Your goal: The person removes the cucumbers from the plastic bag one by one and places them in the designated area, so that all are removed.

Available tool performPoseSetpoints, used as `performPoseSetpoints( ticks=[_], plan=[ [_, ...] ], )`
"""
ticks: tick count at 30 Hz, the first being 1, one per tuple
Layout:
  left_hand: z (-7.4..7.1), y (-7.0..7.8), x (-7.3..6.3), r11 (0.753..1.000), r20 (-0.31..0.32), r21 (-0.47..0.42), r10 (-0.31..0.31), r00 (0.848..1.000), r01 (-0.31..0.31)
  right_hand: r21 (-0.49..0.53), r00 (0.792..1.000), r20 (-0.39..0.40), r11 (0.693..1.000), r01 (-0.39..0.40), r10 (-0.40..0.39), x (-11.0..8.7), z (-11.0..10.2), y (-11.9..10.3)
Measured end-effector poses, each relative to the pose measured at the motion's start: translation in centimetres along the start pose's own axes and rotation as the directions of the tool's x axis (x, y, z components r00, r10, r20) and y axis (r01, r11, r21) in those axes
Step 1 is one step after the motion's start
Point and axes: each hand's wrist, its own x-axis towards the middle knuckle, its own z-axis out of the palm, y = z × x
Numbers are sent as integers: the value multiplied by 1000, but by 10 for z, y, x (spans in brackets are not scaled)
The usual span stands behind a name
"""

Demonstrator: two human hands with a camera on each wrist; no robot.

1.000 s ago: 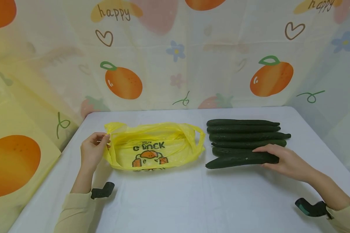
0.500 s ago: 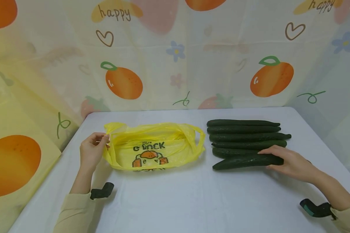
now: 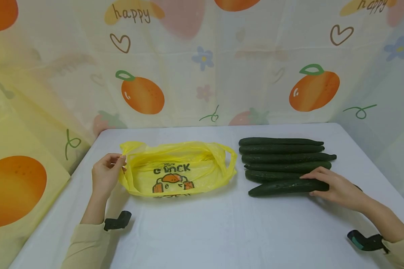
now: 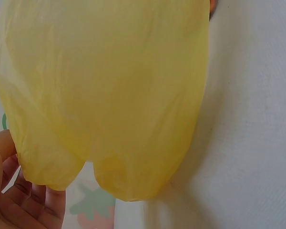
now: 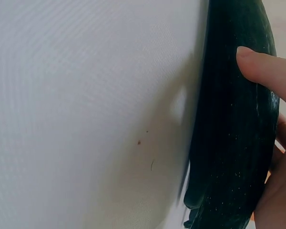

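Observation:
At the left of the table my left hand (image 3: pixel 105 172) pinches the left edge of a yellow plastic bag (image 3: pixel 175 175) with a printed duck picture. The bag lies with its mouth spread; its pale yellow side fills most of the left wrist view, with the fingers (image 4: pixel 31 195) at its lower left corner. On the right my right hand (image 3: pixel 338 188) grips the right end of the nearest cucumber (image 3: pixel 286 187), thumb on the near side and fingers over the far side. That cucumber (image 5: pixel 233 124) looks large in the right wrist view. Several more cucumbers (image 3: pixel 286 158) lie in a row behind it.
The white table (image 3: pixel 202 231) has its far edge against a hanging cloth (image 3: pixel 202 89) printed with fruit and flowers. A dark wrist camera (image 3: pixel 118 220) sits on the left wrist, another camera (image 3: pixel 365 240) on the right.
My right hand and the front cucumber have shifted to the right, and the cucumber now lies closer in line with the row. The left hand and the bag stay nearly still.

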Motion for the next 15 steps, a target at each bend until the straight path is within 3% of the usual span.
performPoseSetpoints(
  ticks=[6, 11, 15],
  plan=[
    [0, -1, 1, 1000, -4, -6, 5, 1000, -5, 7, 1000, -16, 1000, 15, -14, 0, 3, 0],
    [1, -1, 1, 1000, 2, -14, 2, 1000, -2, -60, 999, -20, 998, 34, -36, -2, 7, 2],
    [1, -1, 1, 1000, 10, -16, 0, 1000, 0, -105, 1000, 0, 994, -5, 5, -2, 8, 1]
  ],
)
